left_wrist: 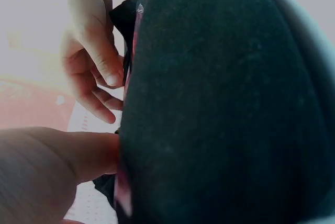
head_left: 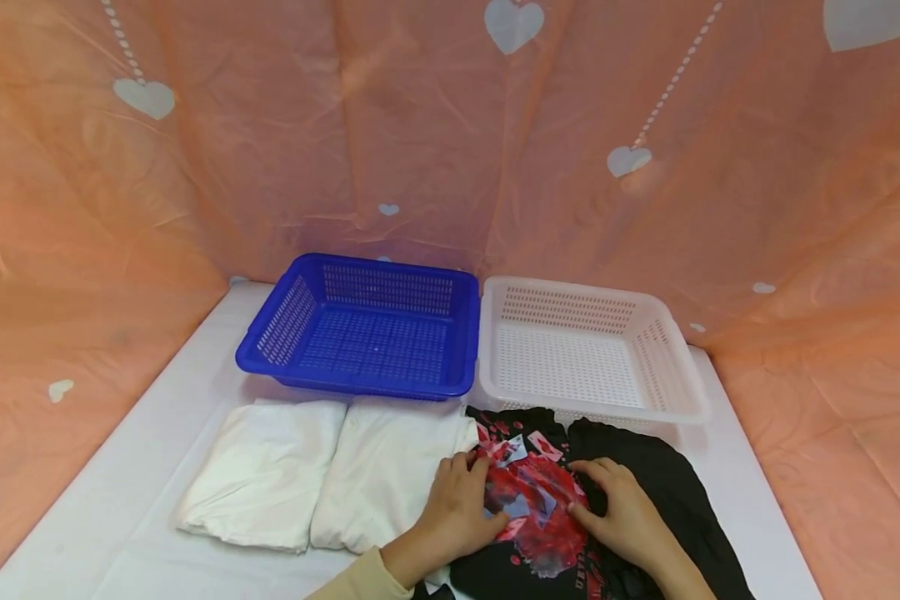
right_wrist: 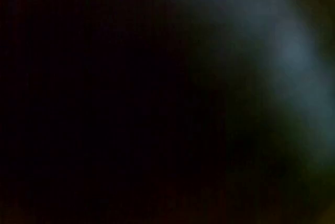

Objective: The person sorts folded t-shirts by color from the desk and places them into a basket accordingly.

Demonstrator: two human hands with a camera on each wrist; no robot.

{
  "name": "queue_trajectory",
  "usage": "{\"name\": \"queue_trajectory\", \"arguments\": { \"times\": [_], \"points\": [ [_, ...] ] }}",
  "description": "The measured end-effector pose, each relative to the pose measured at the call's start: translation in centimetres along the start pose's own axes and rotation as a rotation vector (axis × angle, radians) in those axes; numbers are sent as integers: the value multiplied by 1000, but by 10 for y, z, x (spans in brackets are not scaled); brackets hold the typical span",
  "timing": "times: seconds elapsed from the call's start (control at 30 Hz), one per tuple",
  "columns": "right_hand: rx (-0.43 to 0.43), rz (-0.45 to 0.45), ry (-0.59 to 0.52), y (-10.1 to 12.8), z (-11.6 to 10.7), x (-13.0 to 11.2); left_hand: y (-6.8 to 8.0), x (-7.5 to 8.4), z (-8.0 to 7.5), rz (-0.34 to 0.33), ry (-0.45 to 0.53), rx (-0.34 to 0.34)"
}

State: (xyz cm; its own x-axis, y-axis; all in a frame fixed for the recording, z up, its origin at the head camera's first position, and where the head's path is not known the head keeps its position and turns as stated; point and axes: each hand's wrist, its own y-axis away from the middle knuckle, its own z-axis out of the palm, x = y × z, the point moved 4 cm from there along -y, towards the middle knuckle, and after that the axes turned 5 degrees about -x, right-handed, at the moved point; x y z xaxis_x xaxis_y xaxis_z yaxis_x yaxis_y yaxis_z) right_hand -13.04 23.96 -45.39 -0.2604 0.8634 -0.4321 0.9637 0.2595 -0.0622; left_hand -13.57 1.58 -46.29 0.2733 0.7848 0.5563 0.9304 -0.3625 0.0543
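Note:
A black T-shirt (head_left: 667,475) with a red print lies crumpled at the table's front, right of centre. Both hands are on its printed part. My left hand (head_left: 457,500) grips the shirt's left edge with bent fingers, right beside a folded white garment. My right hand (head_left: 622,508) holds the print from the right, thumb spread toward the left hand. In the left wrist view the black T-shirt (left_wrist: 225,103) bulges close to the lens, the right hand (left_wrist: 89,51) pinches its edge, and the left hand (left_wrist: 52,166) reaches into the fabric. The right wrist view is dark.
Two folded white garments (head_left: 262,471) (head_left: 390,475) lie side by side left of the shirt. Behind them stand a blue basket (head_left: 360,383) and a white basket (head_left: 592,412), both without contents. The white table (head_left: 120,500) is walled by an orange heart-patterned curtain (head_left: 795,250).

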Motion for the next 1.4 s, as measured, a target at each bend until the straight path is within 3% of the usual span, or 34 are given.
{"name": "queue_trajectory", "arguments": {
  "times": [0.1,0.23,0.63,0.83,1.1,1.4],
  "points": [
    [-1,-36,-50,-1,-1,-3,3,0,-4,-7,-3,6],
    [-67,-61,-112,-1,-2,-10,7,0,-7,-13,15,17],
    [-179,127,-7,-3,-2,-15,7,3,-8,0,6,30],
    [-219,71,-25,-4,4,-7,8,0,-8,-34,-4,6],
    [-291,-18,-129,-5,4,-2,10,-2,-8,-40,75,-31],
    [-340,-10,-282,-3,6,4,11,-3,-10,-62,78,-53]
  ]
}}
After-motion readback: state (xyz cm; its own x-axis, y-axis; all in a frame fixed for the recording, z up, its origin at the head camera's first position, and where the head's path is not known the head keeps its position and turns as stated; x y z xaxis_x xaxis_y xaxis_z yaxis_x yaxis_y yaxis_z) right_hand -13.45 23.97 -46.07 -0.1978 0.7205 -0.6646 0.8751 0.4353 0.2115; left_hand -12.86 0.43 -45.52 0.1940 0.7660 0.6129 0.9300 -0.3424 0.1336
